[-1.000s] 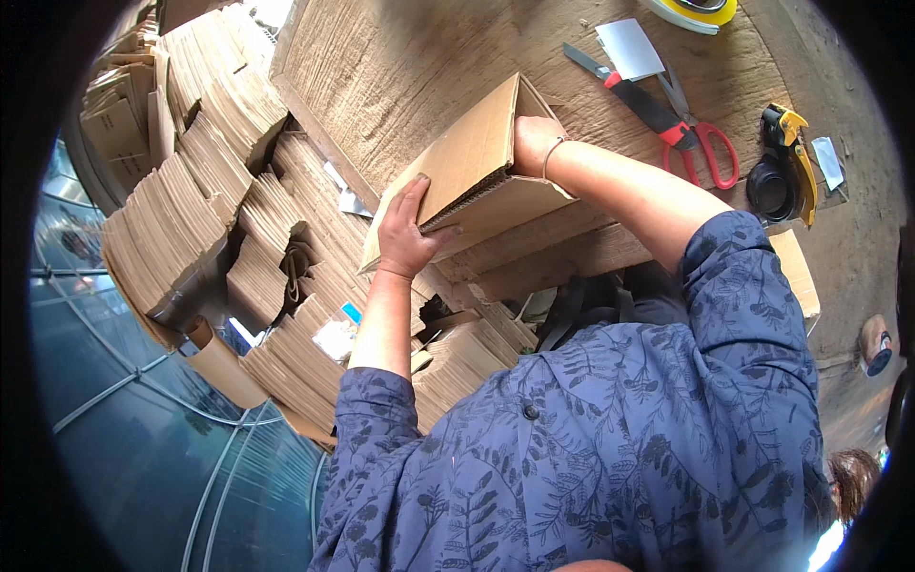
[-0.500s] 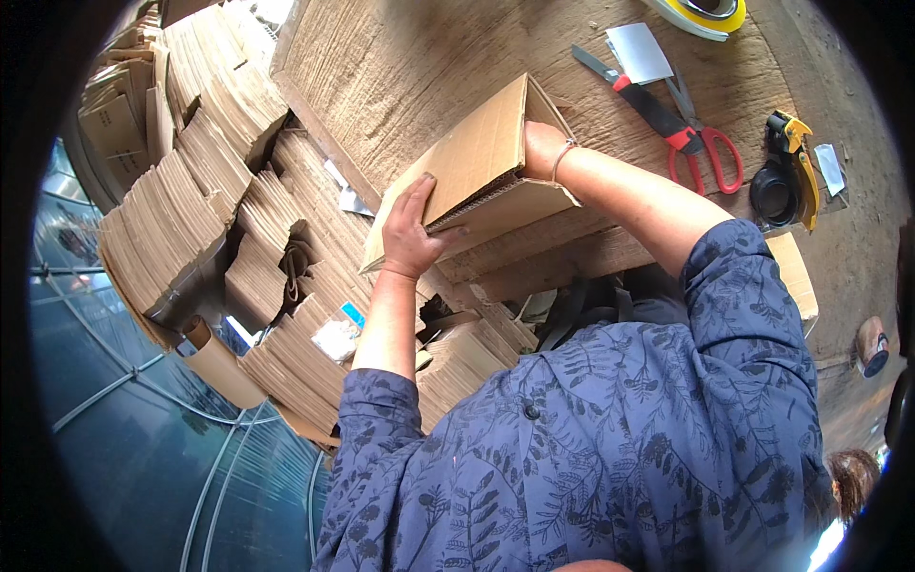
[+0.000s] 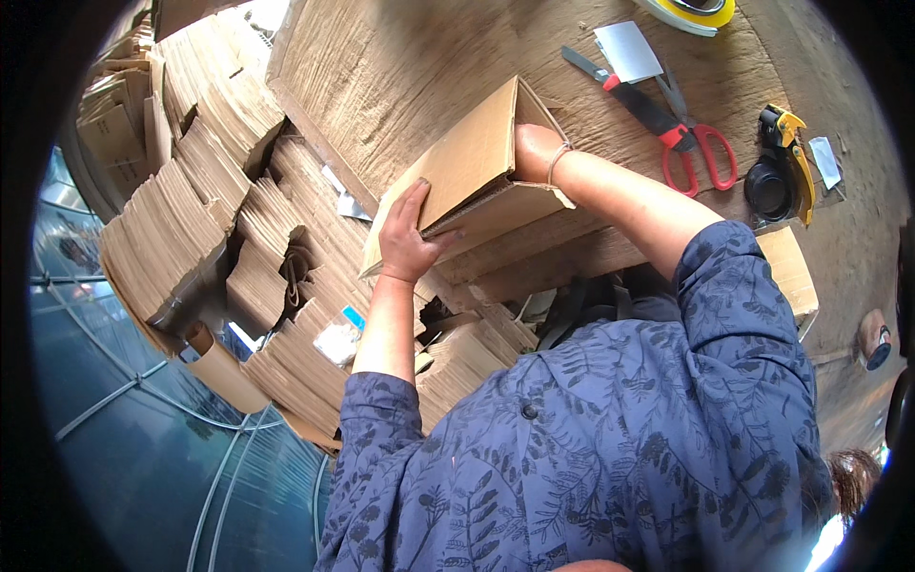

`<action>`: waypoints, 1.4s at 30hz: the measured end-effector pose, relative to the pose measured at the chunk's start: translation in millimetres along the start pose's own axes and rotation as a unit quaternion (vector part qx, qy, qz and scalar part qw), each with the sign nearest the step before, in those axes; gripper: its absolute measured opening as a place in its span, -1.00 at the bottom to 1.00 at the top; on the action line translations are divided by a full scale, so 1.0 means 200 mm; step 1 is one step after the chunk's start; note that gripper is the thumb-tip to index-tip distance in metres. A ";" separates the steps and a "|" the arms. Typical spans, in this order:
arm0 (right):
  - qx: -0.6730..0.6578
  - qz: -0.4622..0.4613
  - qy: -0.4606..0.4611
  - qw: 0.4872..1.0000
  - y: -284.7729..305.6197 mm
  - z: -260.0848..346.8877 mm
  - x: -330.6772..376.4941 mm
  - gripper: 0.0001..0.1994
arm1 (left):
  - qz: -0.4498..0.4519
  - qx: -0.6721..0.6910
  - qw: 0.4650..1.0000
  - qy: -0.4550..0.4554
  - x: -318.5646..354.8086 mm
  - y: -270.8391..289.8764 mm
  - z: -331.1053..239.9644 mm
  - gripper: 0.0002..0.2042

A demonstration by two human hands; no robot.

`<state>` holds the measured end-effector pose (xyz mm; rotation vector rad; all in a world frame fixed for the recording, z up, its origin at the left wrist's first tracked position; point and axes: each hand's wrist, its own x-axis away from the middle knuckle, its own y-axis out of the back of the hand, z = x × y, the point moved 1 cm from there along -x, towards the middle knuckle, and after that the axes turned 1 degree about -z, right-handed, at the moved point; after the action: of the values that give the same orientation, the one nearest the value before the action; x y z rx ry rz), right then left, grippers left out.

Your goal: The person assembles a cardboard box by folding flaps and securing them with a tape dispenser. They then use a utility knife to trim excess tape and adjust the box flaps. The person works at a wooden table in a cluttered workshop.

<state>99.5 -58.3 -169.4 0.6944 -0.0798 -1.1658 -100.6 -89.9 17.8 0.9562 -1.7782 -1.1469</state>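
Note:
A brown cardboard box (image 3: pixel 453 157) lies tilted over the near edge of the wooden table, its right end open. My left hand (image 3: pixel 408 236) grips its left part, fingers spread on the upper face and thumb along the side nearest me. Through the open end goes my right hand (image 3: pixel 537 153), inside up to the wrist, where a thin bracelet shows. Its fingers are hidden by the cardboard, so what they touch cannot be seen. A loose flap (image 3: pixel 548 202) sticks out under my right wrist.
Red-handled scissors (image 3: pixel 701 153), a black-and-red knife (image 3: pixel 648 112) and white paper (image 3: pixel 627 51) lie right of the box. Farther right is a yellow-and-black tape dispenser (image 3: pixel 786 162). A tape roll (image 3: pixel 701 8) sits at the top. Stacks of flat cardboard (image 3: pixel 176 238) fill the left side.
The whole view has shifted slightly. Both hands keep nearly the same place on and in the cardboard box.

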 end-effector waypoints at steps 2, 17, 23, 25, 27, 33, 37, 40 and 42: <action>-0.086 0.145 -0.206 0.964 0.29 0.17 -0.04 -0.59 | -0.003 0.000 1.000 0.006 0.03 0.00 0.01 -0.17; 0.395 -0.024 -0.279 0.875 0.82 0.07 0.46 -0.48 | 0.010 0.006 1.000 0.005 0.01 -0.01 0.01 -0.16; 0.410 -0.069 -0.260 0.872 0.80 0.02 0.44 -0.58 | 0.018 -0.013 1.000 -0.002 0.02 -0.01 0.03 -0.17; 0.352 -0.071 -0.283 0.890 0.85 0.10 0.45 -0.66 | 0.031 -0.008 0.999 0.011 0.02 -0.01 0.04 -0.16; 0.180 -0.126 -0.336 0.916 0.90 0.19 0.49 -0.50 | 0.035 -0.020 0.999 0.016 0.03 -0.03 0.06 -0.16; -0.209 -0.139 -0.286 0.925 0.95 0.51 0.60 -0.54 | 0.072 -0.016 0.996 0.059 0.02 -0.04 0.08 -0.13; -0.562 -0.191 -0.334 0.732 0.99 0.99 0.50 -0.53 | 0.092 -0.007 0.992 0.084 0.00 0.03 0.00 -0.18; -0.610 -0.203 -0.309 0.701 0.91 1.21 0.47 -0.54 | 0.068 0.019 0.994 0.084 0.01 0.05 -0.03 -0.22; -0.615 -0.203 -0.298 0.701 0.82 1.30 0.47 -0.54 | 0.078 0.014 0.994 0.080 0.02 0.05 -0.03 -0.24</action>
<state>166.8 -224.7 97.0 -0.9351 0.3195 -1.5037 -98.2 -91.7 30.4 0.8834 -1.7108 -0.9227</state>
